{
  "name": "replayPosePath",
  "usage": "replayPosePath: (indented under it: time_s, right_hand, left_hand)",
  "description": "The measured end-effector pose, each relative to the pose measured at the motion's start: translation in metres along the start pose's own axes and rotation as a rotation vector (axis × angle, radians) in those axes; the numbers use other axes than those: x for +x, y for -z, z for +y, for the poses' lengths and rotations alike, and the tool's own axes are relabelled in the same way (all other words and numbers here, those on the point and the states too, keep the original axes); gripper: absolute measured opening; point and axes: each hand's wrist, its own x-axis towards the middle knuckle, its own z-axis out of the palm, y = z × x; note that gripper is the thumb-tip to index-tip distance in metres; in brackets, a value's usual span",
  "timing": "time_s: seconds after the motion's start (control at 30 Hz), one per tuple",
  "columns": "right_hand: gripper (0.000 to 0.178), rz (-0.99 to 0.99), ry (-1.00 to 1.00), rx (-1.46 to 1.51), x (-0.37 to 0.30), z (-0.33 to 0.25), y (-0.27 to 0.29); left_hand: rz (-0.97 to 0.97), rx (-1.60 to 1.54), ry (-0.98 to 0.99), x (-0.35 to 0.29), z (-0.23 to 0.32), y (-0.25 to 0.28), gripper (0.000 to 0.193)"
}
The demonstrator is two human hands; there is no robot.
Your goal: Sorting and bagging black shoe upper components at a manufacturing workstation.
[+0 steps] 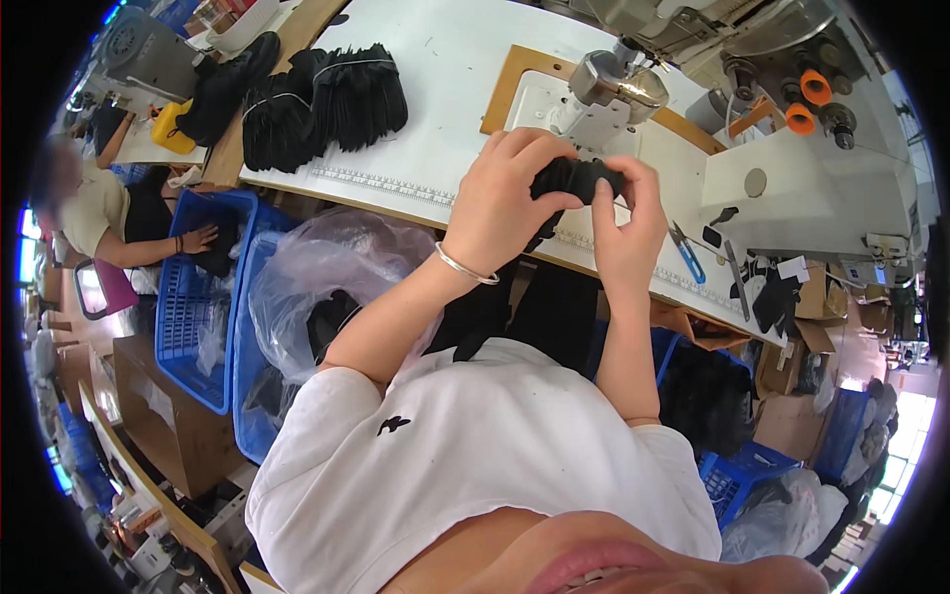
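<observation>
Close in front of the sewing machine (616, 87), a small piece of black fabric (582, 180) is held between my two hands. My left hand (507, 188), with a bracelet at its wrist, grips the fabric from the left with curled fingers. On the other side, my right hand (633, 220) pinches it between thumb and fingers. Part of the fabric hangs below my left hand at the table edge. What lies behind my fingers, near the machine's needle area, is hidden.
Tied bundles of black fabric pieces (358, 94) lie on the white table (445, 59) at the far left. Blue-handled snips (688, 255) rest to the right. Blue baskets (198, 297) and a plastic bag (297, 287) stand at the left, where another person (109, 213) works.
</observation>
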Motion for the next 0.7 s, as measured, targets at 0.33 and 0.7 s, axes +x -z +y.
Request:
replayPosePath:
  time_s: [0.33, 0.7]
  right_hand:
    - [0.013, -0.015, -0.018, 0.007, 0.005, 0.003, 0.001]
    - [0.022, -0.065, 0.107, -0.181, -0.001, 0.031, 0.006]
  left_hand:
    - [-0.033, -0.078, -0.04, 0.01, -0.006, -0.005, 0.04]
    - [-0.05, -0.131, -0.062, -0.002, -0.018, -0.021, 0.029]
